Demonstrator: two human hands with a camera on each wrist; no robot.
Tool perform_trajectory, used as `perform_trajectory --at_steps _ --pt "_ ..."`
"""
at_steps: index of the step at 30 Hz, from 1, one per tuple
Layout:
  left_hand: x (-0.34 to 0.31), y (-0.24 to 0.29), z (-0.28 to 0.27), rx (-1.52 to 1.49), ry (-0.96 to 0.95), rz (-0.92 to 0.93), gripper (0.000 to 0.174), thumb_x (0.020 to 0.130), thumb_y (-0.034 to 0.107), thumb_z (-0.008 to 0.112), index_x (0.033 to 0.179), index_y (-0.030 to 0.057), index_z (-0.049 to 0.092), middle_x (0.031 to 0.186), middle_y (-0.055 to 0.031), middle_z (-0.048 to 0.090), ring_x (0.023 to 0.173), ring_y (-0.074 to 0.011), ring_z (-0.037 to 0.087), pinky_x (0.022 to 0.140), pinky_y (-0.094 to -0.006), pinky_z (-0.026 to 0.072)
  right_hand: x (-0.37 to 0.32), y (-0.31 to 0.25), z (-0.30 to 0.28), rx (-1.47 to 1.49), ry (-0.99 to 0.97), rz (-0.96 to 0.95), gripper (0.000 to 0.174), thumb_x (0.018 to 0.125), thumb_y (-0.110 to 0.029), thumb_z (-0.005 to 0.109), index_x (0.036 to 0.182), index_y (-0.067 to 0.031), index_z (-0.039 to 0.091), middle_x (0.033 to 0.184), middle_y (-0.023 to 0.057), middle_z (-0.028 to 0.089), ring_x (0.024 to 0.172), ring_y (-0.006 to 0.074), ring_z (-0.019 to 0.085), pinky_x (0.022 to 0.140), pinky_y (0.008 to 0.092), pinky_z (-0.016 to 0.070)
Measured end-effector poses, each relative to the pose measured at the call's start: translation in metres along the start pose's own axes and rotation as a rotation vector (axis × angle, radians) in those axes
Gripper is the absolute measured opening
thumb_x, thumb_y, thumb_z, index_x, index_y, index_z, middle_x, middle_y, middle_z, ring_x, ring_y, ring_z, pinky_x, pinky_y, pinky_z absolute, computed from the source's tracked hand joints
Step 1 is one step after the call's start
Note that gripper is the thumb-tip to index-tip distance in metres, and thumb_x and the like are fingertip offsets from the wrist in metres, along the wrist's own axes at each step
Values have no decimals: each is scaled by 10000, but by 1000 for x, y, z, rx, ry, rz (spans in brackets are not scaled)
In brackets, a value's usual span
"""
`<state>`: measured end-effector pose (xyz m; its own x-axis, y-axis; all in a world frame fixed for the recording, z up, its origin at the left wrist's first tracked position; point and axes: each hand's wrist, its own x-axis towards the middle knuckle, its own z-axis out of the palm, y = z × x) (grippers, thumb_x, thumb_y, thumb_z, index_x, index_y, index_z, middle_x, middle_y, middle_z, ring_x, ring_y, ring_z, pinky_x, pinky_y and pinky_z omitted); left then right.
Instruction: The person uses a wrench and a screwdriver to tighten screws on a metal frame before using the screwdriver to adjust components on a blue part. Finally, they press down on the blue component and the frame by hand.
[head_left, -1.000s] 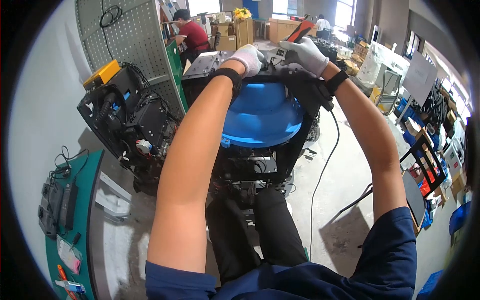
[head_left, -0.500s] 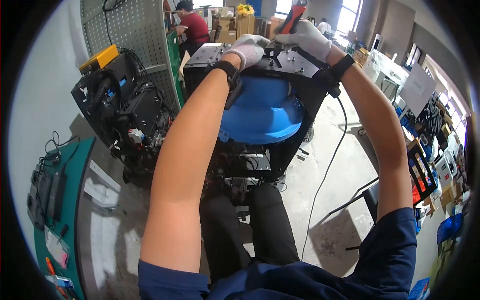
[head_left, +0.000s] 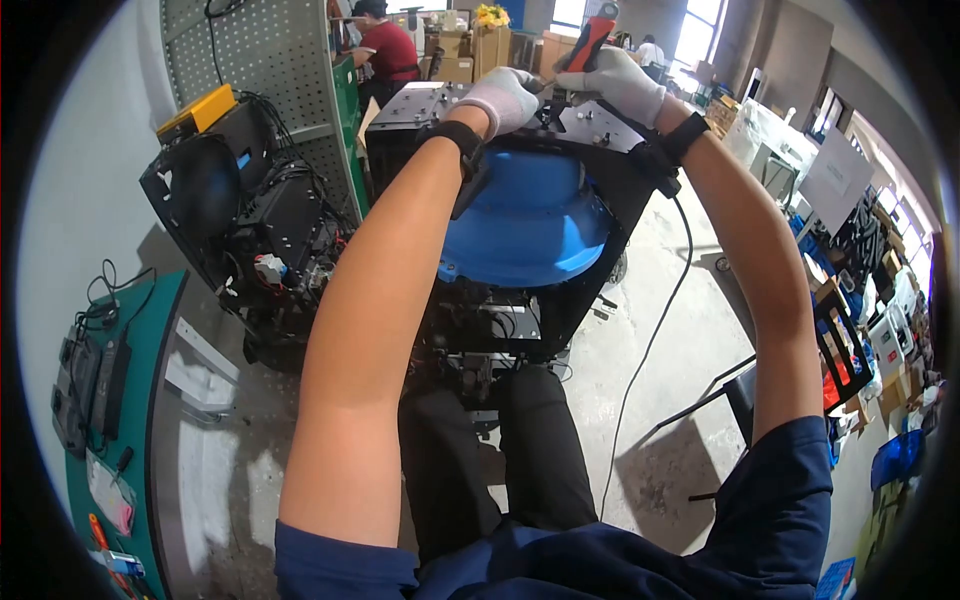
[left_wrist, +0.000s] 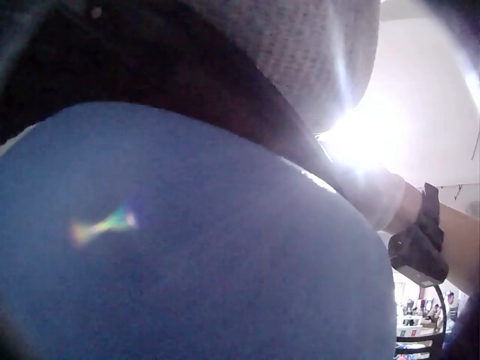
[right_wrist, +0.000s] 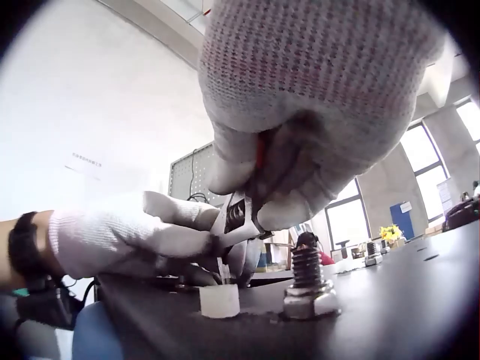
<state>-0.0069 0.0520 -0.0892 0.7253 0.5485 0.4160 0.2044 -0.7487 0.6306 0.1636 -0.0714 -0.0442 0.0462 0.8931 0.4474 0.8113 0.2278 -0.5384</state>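
Note:
Both hands wear white knit gloves at the far edge of a black machine top plate (head_left: 408,108). My right hand (head_left: 626,86) grips the red-and-black handle of an adjustable wrench (head_left: 588,44), which angles up and away. In the right wrist view, my left hand (right_wrist: 139,236) has its thumb and fingers pinched at the wrench head, close over the plate. A white plastic cylinder (right_wrist: 219,301) stands below the wrench head, beside an upright threaded bolt with a nut (right_wrist: 309,285). The left fingertips are partly hidden behind the wrench. A blue curved cover (head_left: 530,225) sits under the plate.
Another black machine with a yellow box (head_left: 195,112) stands at the left, near a green-topped table (head_left: 150,330) holding chargers and tools. A cable (head_left: 650,350) hangs from the right wrist to the floor. A chair (head_left: 740,400) is at right; a person in red (head_left: 388,50) sits beyond.
The wrench handle has swung from leaning right to more upright, with the right hand raised off the plate's right part. The head view has shifted slightly. Over the last half second little moves.

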Motion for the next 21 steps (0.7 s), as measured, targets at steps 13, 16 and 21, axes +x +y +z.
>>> perform_trajectory --at_steps 13,16,21 --pt "-13 12 -6 64 -37 36 371 914 275 655 1211 57 692 1137 -192 713 1044 -261 689 931 -322 501 7 -13 -17 47 153 110 453 940 -366 691 1096 57 651 940 104 716 786 141 724 693 290 626" --pt "-10 16 -4 162 -24 23 352 929 328 656 1171 79 712 1030 -174 735 926 -264 700 870 -333 520 23 -16 -37 -131 278 147 475 979 -396 633 1161 42 624 964 100 708 824 127 718 713 273 614" --pt "-6 5 -4 117 -54 86 309 917 269 637 1150 85 720 992 -166 737 875 -281 694 837 -343 529 15 -57 -42 -494 311 111 417 899 -431 692 1020 -33 719 829 112 715 735 221 710 694 355 577"
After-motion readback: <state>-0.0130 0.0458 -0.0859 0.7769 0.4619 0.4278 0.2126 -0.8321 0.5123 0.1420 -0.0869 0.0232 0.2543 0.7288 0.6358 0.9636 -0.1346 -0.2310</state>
